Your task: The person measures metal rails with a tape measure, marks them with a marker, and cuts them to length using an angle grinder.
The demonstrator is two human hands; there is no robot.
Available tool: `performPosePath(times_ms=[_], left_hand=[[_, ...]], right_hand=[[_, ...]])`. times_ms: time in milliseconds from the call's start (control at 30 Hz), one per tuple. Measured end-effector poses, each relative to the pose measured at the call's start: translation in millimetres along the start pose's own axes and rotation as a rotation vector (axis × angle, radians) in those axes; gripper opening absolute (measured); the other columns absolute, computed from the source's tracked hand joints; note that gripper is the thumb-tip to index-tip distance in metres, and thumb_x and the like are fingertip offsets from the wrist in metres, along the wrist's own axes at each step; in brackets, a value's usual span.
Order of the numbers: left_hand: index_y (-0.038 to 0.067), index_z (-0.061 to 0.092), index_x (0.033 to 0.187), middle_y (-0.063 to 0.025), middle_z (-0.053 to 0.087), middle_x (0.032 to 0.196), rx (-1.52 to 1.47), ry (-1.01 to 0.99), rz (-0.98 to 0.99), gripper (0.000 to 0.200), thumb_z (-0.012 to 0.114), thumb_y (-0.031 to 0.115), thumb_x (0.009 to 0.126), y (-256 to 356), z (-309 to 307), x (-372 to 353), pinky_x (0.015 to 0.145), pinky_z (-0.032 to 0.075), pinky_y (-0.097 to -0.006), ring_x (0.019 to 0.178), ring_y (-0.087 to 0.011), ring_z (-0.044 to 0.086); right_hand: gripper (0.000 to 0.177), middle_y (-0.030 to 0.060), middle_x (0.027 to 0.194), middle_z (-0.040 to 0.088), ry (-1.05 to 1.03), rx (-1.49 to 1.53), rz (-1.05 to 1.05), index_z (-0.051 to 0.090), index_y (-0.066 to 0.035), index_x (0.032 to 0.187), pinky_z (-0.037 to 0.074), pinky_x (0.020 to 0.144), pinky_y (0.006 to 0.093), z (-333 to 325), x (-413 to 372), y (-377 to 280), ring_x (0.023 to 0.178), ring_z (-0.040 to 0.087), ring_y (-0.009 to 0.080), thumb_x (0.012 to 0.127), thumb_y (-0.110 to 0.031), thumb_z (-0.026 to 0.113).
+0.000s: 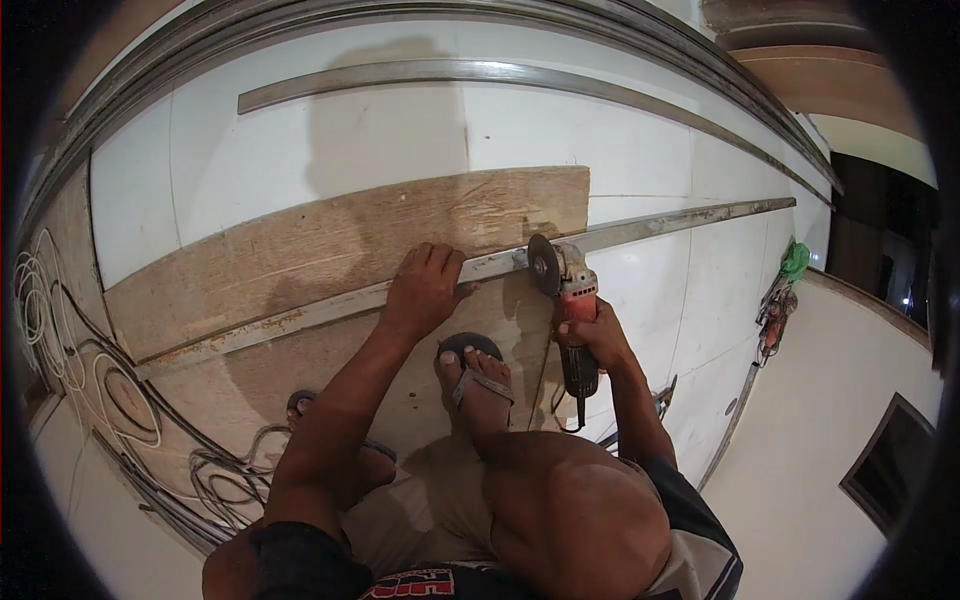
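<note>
My right hand [598, 338] is wrapped round the body of a red and black angle grinder [575, 310]. The grinder's dark disc [541, 262] stands on edge right at a long, flat metal bar [490, 266]. To the left of the disc, my left hand [425, 285] grips the bar from above, its fingers curled over the far side. Beneath it lies a worn plywood board [350, 230], and the bar's right part reaches out past it over white floor tiles. My sandalled foot [480, 395] rests close to the bar on the near side.
Another metal bar [400, 72] lies on the tiles farther off, with several long metal lengths [560, 18] behind it. Coiled cables [120, 400] and hoses spread along the left. A second red power tool [773, 320] and a green bag [796, 260] lie at the right.
</note>
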State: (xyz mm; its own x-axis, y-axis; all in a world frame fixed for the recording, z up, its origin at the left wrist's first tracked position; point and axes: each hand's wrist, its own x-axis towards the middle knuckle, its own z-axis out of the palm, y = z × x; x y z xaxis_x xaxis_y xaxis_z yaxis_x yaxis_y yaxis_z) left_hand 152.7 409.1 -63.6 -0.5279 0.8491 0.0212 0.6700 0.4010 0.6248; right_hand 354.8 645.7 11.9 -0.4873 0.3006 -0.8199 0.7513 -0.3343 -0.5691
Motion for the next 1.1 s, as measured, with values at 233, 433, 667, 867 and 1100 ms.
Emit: performPosePath(times_ms=[233,433,667,867,1100], left_hand=[[0.003,0.062,0.110,-0.0111,0.059,0.107,0.059,0.002,-0.008,0.046,0.075,0.039,0.082,2.2,-2.0,0.2,0.092,0.049,-0.0425,0.104,-0.0301,0.057],[0.004,0.061,0.112,-0.0118,0.059,0.107,0.066,0.048,0.012,0.048,0.075,0.038,0.082,0.0,2.1,-1.5,0.092,0.049,-0.0430,0.103,-0.0304,0.057],[0.004,0.060,0.111,-0.0114,0.058,0.105,0.066,0.032,0.018,0.047,0.075,0.039,0.082,-0.7,1.3,-0.6,0.092,0.050,-0.0424,0.102,-0.0298,0.057],[0.003,0.063,0.115,-0.0138,0.061,0.110,0.002,-0.022,-0.027,0.047,0.076,0.035,0.084,-0.7,0.3,-0.3,0.093,0.048,-0.0439,0.105,-0.0321,0.057],[0.003,0.061,0.109,-0.0110,0.059,0.104,0.067,0.043,0.023,0.046,0.075,0.037,0.081,-0.2,-0.3,0.5,0.090,0.050,-0.0413,0.100,-0.0289,0.058]], right_hand=[[0.044,0.0081,0.096,0.071,0.006,-0.016,-0.007,0.061,0.001,0.114,0.057,0.077,0.0318,-1.6,5.9,3.9,0.083,0.068,0.0160,0.072,-0.006,0.076],[0.043,0.0074,0.093,0.071,0.005,0.000,0.011,0.062,0.001,0.113,0.057,0.073,0.0309,-0.7,6.8,4.1,0.078,0.068,0.0157,0.073,-0.005,0.077],[0.040,0.0057,0.092,0.070,0.012,0.020,-0.020,0.063,0.001,0.111,0.056,0.071,0.0312,3.1,3.7,-1.8,0.076,0.067,0.0149,0.074,-0.008,0.077],[0.042,0.0061,0.093,0.069,0.043,-0.056,-0.047,0.064,0.001,0.112,0.056,0.072,0.0310,0.5,5.9,6.8,0.077,0.066,0.0144,0.073,-0.009,0.078],[0.044,0.0070,0.097,0.070,0.024,0.013,-0.041,0.063,0.002,0.113,0.057,0.075,0.0309,5.5,2.5,-1.3,0.082,0.067,0.0142,0.073,-0.006,0.078]])
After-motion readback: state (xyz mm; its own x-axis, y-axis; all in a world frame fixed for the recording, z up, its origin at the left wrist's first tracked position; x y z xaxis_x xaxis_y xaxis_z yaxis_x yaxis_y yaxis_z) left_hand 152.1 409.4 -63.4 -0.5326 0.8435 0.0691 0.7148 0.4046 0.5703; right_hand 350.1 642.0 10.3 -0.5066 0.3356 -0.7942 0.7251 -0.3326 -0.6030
